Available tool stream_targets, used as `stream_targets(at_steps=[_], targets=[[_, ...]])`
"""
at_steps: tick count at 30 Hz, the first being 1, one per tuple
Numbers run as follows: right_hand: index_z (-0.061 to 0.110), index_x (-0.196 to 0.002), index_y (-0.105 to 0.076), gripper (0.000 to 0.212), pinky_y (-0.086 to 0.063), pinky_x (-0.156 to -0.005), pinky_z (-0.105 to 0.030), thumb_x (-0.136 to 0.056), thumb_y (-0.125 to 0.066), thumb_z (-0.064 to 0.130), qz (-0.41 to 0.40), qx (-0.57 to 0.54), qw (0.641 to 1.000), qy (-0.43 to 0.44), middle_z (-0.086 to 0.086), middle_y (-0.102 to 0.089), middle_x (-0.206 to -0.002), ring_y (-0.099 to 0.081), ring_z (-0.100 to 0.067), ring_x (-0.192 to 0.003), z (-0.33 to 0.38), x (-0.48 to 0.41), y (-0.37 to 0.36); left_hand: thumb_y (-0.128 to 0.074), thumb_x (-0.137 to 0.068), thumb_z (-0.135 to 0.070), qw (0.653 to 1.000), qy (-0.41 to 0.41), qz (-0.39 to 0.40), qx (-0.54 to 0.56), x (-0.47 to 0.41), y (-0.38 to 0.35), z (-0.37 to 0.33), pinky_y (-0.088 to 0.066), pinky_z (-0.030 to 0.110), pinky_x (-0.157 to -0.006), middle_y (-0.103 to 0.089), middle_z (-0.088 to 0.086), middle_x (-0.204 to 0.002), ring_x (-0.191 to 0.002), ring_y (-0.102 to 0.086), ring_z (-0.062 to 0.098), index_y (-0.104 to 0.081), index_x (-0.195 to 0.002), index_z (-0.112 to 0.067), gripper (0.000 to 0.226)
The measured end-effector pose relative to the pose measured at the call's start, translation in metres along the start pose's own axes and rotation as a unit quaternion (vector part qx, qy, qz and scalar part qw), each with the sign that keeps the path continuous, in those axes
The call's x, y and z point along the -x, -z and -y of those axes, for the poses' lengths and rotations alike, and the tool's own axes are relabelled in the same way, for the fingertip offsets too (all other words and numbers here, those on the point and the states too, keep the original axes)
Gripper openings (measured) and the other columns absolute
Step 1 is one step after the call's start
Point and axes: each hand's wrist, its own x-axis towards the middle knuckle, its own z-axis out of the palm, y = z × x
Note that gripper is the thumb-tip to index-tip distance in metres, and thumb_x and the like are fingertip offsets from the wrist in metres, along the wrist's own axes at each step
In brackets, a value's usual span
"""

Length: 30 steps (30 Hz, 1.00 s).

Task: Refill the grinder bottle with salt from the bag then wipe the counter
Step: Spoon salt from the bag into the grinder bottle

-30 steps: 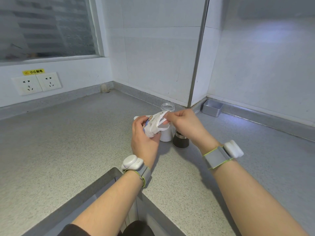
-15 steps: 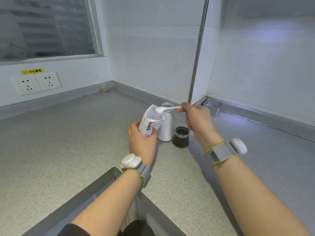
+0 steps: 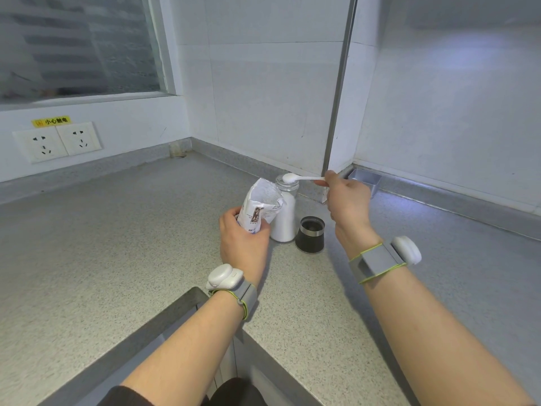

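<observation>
While spoon (image 3: 289, 178) hovers, bottle (image 3: 284, 221) mostly salt-filled

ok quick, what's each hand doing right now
Left hand: gripping the salt bag.
Right hand: pinching the white spoon, its bowl at the grinder bottle mouth.

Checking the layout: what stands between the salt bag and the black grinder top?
The glass grinder bottle, mostly full, with the spoon over its mouth; the head view shows it.
</observation>
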Motion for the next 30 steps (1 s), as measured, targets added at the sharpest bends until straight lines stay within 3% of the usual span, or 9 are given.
stream_targets(at_steps=[4,7,10,13,17,20,25,28,30], targets=[[0.022,-0.073,-0.076,0.032,-0.029,-0.054,-0.026,-0.096,-0.056,0.034,-0.004,0.058,0.996,0.066,0.006,-0.028,-0.045,-0.028,-0.012,-0.048,-0.004,0.0,-0.004,-0.074,-0.075,-0.029,1.0,0.0,0.003,0.001,0.0,0.0,0.001,-0.043,0.03,-0.069,-0.057,0.0,-0.109,-0.086,-0.058,0.018,-0.055,-0.11,-0.018,0.041],[0.018,-0.062,-0.068,0.043,-0.026,-0.05,-0.028,-0.094,-0.055,0.043,-0.019,0.161,0.972,0.173,0.006,-0.027,-0.041,-0.026,-0.012,-0.047,-0.006,0.002,-0.005,-0.074,-0.075,-0.03,1.0,0.001,0.002,0.002,-0.001,0.0,0.001,-0.04,0.029,-0.068,-0.057,0.0,-0.109,-0.085,-0.056,0.016,-0.055,-0.11,-0.018,0.041],[0.027,-0.078,-0.074,0.03,-0.039,-0.05,-0.029,-0.093,-0.057,0.047,-0.026,0.231,0.926,0.298,0.009,-0.049,-0.047,-0.045,-0.012,-0.049,-0.004,0.009,-0.004,-0.074,-0.075,-0.03,1.0,0.001,0.001,0.003,-0.001,0.0,0.002,-0.04,0.029,-0.068,-0.057,0.0,-0.11,-0.084,-0.055,0.015,-0.055,-0.11,-0.018,0.041],[0.027,-0.088,-0.077,0.022,-0.047,-0.05,-0.031,-0.094,-0.061,0.041,-0.009,0.294,0.847,0.443,0.006,-0.062,-0.056,-0.057,-0.016,-0.054,-0.001,0.014,-0.001,-0.074,-0.074,-0.028,1.0,-0.001,-0.002,0.011,0.0,0.0,0.002,-0.042,0.03,-0.069,-0.058,0.0,-0.109,-0.087,-0.058,0.018,-0.055,-0.109,-0.018,0.041],[0.024,-0.091,-0.078,0.02,-0.05,-0.05,-0.035,-0.096,-0.061,0.035,0.009,0.333,0.791,0.513,0.003,-0.071,-0.067,-0.065,-0.019,-0.062,0.0,0.013,0.002,-0.074,-0.073,-0.025,1.0,-0.008,-0.003,0.019,-0.001,-0.001,0.004,-0.042,0.029,-0.069,-0.058,0.0,-0.108,-0.087,-0.058,0.019,-0.055,-0.109,-0.017,0.041],[0.023,-0.09,-0.078,0.02,-0.048,-0.048,-0.034,-0.096,-0.063,0.035,-0.023,0.301,0.802,0.515,0.003,-0.068,-0.062,-0.061,-0.016,-0.056,0.0,0.014,0.002,-0.075,-0.073,-0.025,1.0,-0.011,-0.006,0.024,-0.001,-0.001,0.005,-0.044,0.03,-0.068,-0.057,0.0,-0.108,-0.086,-0.059,0.018,-0.055,-0.11,-0.018,0.042],[0.019,-0.086,-0.078,0.018,-0.039,-0.051,-0.025,-0.091,-0.068,0.033,0.002,0.135,0.885,0.445,0.006,-0.05,-0.05,-0.042,-0.007,-0.048,0.004,0.014,0.001,-0.074,-0.073,-0.027,0.999,-0.008,-0.013,0.034,-0.002,-0.002,0.007,-0.047,0.032,-0.068,-0.056,-0.003,-0.108,-0.086,-0.06,0.017,-0.053,-0.11,-0.021,0.043],[0.023,-0.087,-0.078,0.016,-0.037,-0.051,-0.024,-0.09,-0.068,0.036,0.075,0.146,0.885,0.435,0.01,-0.05,-0.049,-0.042,-0.006,-0.047,0.003,0.015,0.002,-0.075,-0.073,-0.027,0.999,-0.017,-0.018,0.047,-0.002,-0.002,0.007,-0.043,0.029,-0.067,-0.056,-0.004,-0.108,-0.088,-0.061,0.017,-0.053,-0.11,-0.022,0.043],[0.026,-0.087,-0.078,0.016,-0.04,-0.05,-0.026,-0.09,-0.068,0.038,0.1,0.208,0.859,0.457,0.009,-0.053,-0.05,-0.045,-0.005,-0.047,-0.001,0.017,0.0,-0.075,-0.073,-0.026,0.997,-0.039,-0.015,0.064,-0.001,0.0,0.006,-0.044,0.028,-0.069,-0.057,-0.005,-0.11,-0.09,-0.062,0.015,-0.053,-0.11,-0.025,0.043]])
